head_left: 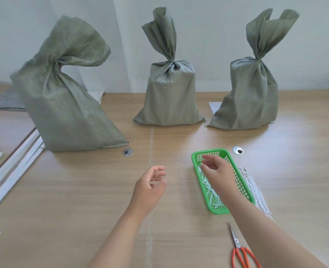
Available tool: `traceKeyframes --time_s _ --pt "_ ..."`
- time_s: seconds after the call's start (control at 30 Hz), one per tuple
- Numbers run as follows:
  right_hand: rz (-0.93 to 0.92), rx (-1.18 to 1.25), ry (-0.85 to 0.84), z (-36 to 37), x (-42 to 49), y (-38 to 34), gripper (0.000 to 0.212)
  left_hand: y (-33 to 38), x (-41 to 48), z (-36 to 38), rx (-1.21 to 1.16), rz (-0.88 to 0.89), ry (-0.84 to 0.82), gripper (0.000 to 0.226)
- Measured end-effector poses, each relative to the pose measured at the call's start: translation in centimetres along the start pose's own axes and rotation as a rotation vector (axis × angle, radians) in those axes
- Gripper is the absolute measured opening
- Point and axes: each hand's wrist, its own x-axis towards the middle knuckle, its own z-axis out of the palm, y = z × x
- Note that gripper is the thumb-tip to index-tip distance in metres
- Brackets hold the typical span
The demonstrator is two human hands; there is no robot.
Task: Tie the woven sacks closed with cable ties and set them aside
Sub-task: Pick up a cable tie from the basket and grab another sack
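Three grey-green woven sacks are standing on the wooden table (pixel 82 200), well apart from one another along its far side. The left sack (pixel 63 105) is leaning to the left, its neck twisted and its open mouth flopping over to the right; no tie is discernible at the twist. The middle sack (pixel 169 97) is sitting upright with its neck gathered tight, and a pale band is showing at the cinch. The right sack (pixel 250 99) is also sitting upright with its neck gathered; whether a tie is on it cannot be told.

The right hand (pixel 217 171) is hovering over the far end of the green basket (pixel 244 190), fingers loosely curled, thumb and forefinger apart and gripping nothing visible. White cable-tie offcuts (pixel 210 190) are lying inside the basket beneath the hand. A bundle of white cable ties (pixel 254 188) is lying on the table just beside the basket's right wall, running parallel to it.

The left hand (pixel 150 186) is hanging above bare table to the left of the basket, palm turned inward, fingers half curled and empty.

Orange-handled scissors (pixel 239 248) are lying closed on the table near the lower edge, blades pointing away, beside the right forearm. Two round metal grommets (pixel 127 152) are sitting flush in the tabletop, one near the left sack's base, the other just beyond the basket.
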Motion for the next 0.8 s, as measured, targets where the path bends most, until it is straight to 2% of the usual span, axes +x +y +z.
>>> traceKeyframes --time_s 0.4,0.8 --pt "-0.160 0.035 -0.076 19.1 -5.2 -13.5 0.034 -1.5 4.3 -20.4 0.000 0.107 0.020 0.033" --pt "-0.296 0.077 -0.207 25.6 -5.4 -20.7 0.034 0.5 4.4 -29.8 0.031 0.193 0.239 0.040"
